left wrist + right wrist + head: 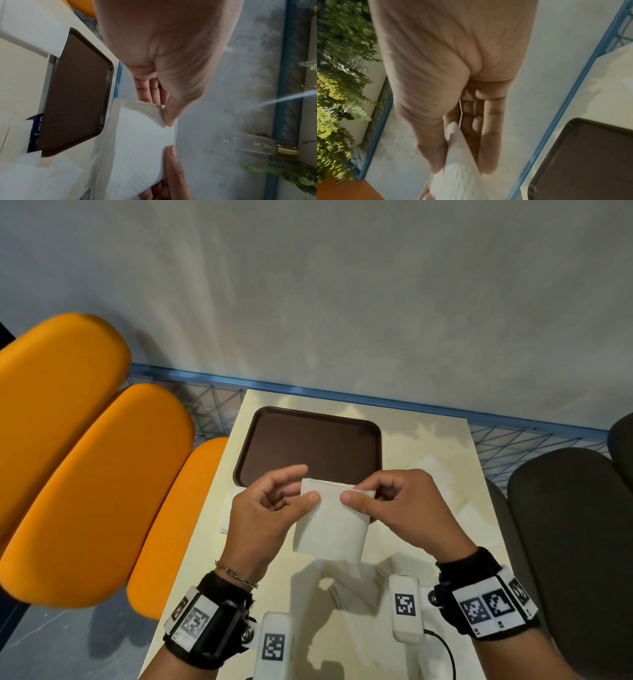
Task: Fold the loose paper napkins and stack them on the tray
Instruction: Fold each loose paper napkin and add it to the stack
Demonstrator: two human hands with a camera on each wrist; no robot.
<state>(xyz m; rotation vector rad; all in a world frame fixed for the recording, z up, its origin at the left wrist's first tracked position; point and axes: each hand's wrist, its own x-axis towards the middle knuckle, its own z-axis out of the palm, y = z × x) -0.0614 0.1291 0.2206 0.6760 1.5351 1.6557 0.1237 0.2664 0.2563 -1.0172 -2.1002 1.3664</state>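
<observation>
Two hands hold one white napkin [330, 522] up in the air, above the near part of the pale table [424, 440]. Your left hand [265, 508] pinches its top left corner with thumb and fingers. Your right hand [407, 508] pinches the top right corner the same way. The napkin is folded into a small square and hangs down from your fingers. Its skin looks soft, with tiny bumps in rows, which only the left wrist view shows up close.

The head view shows more loose napkins [349, 587] lying flat on the table under your hands. Another white napkin [227, 508] peeks out beside your left hand, at the near left corner of the tray.

Past your hands sits the brown tray [310, 445]. It lies flat on the table and nothing is in it.

The left wrist view shows a bit of blue wrapper [35, 133] with letters, tucked at the edge of the tray. The head view does not show it.

To your left stand orange chairs [85, 474]. To your right stand dark chairs [568, 525]. Behind the table runs a blue rail [342, 397], then the gray floor [342, 285].

The right wrist view shows green leafy plants [339, 81] far off, and the head view does not.
</observation>
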